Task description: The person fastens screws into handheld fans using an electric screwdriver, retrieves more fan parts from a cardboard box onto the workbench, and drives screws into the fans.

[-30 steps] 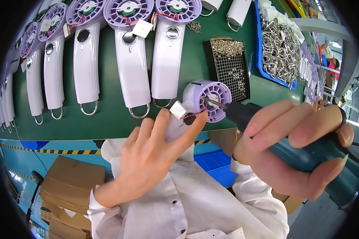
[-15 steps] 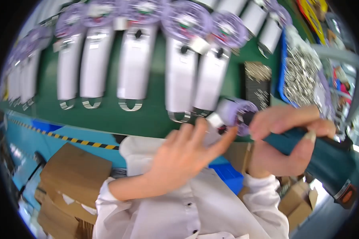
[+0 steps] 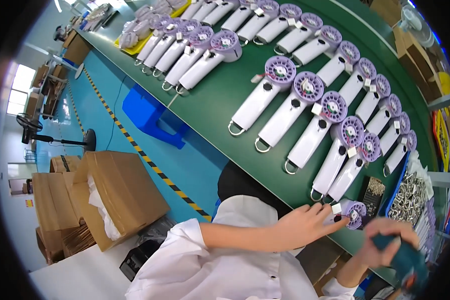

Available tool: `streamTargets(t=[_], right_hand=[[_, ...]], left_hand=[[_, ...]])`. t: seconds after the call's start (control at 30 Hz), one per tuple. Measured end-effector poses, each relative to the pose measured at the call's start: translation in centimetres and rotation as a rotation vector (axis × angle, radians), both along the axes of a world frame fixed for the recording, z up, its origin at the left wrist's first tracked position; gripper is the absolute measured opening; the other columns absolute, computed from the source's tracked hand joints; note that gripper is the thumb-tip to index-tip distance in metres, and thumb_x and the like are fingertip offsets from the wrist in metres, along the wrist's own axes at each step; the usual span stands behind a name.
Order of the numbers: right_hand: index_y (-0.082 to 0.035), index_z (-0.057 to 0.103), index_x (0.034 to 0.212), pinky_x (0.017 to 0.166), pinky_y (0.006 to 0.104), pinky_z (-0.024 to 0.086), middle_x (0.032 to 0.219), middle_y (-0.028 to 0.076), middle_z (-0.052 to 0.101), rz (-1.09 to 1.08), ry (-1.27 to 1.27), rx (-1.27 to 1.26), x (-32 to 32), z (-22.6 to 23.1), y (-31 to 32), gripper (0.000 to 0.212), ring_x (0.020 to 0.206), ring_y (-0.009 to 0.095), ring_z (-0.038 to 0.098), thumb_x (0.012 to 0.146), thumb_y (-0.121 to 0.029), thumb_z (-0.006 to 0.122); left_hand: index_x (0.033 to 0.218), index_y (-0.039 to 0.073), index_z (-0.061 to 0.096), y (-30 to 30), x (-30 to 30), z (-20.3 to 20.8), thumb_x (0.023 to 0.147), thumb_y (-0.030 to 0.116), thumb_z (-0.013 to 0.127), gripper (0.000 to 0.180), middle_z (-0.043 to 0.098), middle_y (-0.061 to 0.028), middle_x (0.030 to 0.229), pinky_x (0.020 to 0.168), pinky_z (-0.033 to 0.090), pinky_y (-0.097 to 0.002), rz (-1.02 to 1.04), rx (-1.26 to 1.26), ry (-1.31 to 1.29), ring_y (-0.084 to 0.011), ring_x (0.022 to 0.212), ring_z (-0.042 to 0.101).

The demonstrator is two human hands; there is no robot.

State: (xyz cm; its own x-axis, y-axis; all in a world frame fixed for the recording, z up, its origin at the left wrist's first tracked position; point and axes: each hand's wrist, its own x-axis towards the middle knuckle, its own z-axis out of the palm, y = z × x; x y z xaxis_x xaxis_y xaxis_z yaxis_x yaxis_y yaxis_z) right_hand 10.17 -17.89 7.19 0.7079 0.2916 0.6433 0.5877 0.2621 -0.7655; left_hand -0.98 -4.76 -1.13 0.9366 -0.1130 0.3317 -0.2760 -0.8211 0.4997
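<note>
At the table's near edge lies a handheld fan with a round lilac head (image 3: 355,214) and a small white connector. My left hand (image 3: 302,227) is closed over its body, thumb on the near side, and hides most of its handle. My right hand (image 3: 382,237) is wrapped round a teal power screwdriver (image 3: 407,262), blurred by motion. The driver's front end points at the fan head; whether its tip touches is hidden. Just beyond stands a black screw tray (image 3: 372,192) with rows of screws. Rows of similar white fans (image 3: 307,142) with metal loops lie farther out.
A blue bin (image 3: 399,192) of silvery metal parts stands at the right. The green table (image 3: 210,112) runs to the far left, where yellow trays (image 3: 135,46) sit. On the floor are a blue stool (image 3: 147,112), cardboard boxes (image 3: 120,192) and a black fan (image 3: 30,127).
My view has swung left, bringing more table and floor in. My left hand stays at the same fan; my right hand still grips the screwdriver at its head.
</note>
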Motion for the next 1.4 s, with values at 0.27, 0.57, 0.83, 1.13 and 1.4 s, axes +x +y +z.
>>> streamTargets(t=[0.27, 0.57, 0.83, 1.13, 1.4], right_hand=[[0.001, 0.044, 0.09, 0.053, 0.0327, 0.047, 0.071, 0.012, 0.044, -0.49, -0.329, 0.2, 0.5, 4.7, -9.8, 0.027, 0.054, 0.018, 0.047, 0.091, -0.025, 0.051], [-0.001, 0.046, 0.121, 0.049, 0.0247, 0.038, 0.078, 0.003, 0.053, -1.082, 0.435, -0.321, 4.1, -0.7, -9.7, 0.041, 0.055, 0.009, 0.046, 0.091, -0.021, 0.065], [0.0, 0.045, 0.126, 0.079, 0.0403, 0.047, 0.104, 0.02, 0.058, -1.278, 0.258, -0.846, 2.8, -5.5, -17.3, 0.046, 0.089, 0.034, 0.059, 0.09, -0.021, 0.064], [-0.008, 0.051, 0.127, 0.083, 0.0451, 0.041, 0.101, 0.017, 0.053, -1.373, -0.201, -1.172, 11.1, -3.4, -21.8, 0.047, 0.095, 0.036, 0.053, 0.082, -0.008, 0.066], [-0.018, 0.058, 0.121, 0.096, 0.0487, 0.037, 0.102, 0.015, 0.057, -1.108, -0.29, -1.438, 24.2, -2.3, -23.2, 0.052, 0.102, 0.035, 0.056, 0.072, -0.002, 0.061]], left_hand=[[0.134, 0.0, 0.049, 9.9, -2.8, 5.2, 0.076, 0.01, 0.07, 0.062, 0.063, -0.0157, 0.11, 0.073, 0.051, -0.0403, 0.453, -0.276, -0.184, -0.0322, 0.087, 0.063], [0.133, -0.007, 0.046, 26.5, 0.2, -0.2, 0.091, 0.012, 0.063, 0.05, 0.054, -0.0224, 0.131, 0.104, 0.036, -0.0371, 0.81, -0.125, -0.228, -0.0314, 0.122, 0.051], [0.138, -0.002, 0.043, 24.7, 3.6, -1.8, 0.093, 0.015, 0.06, 0.051, 0.049, -0.0199, 0.136, 0.105, 0.035, -0.038, 0.682, -0.047, -0.08, -0.0307, 0.125, 0.047], [0.123, -0.002, 0.056, 17.2, 3.8, 3.4, 0.092, 0.007, 0.06, 0.033, 0.057, -0.0181, 0.119, 0.098, 0.039, -0.0421, 0.607, 0.118, -0.305, -0.0339, 0.114, 0.053], [0.121, 0.013, 0.06, 2.1, 6.9, 2.1, 0.08, 0.029, 0.072, 0.046, 0.051, -0.0107, 0.133, 0.107, 0.035, -0.0479, -0.492, 0.144, -0.065, -0.0289, 0.127, 0.046]])
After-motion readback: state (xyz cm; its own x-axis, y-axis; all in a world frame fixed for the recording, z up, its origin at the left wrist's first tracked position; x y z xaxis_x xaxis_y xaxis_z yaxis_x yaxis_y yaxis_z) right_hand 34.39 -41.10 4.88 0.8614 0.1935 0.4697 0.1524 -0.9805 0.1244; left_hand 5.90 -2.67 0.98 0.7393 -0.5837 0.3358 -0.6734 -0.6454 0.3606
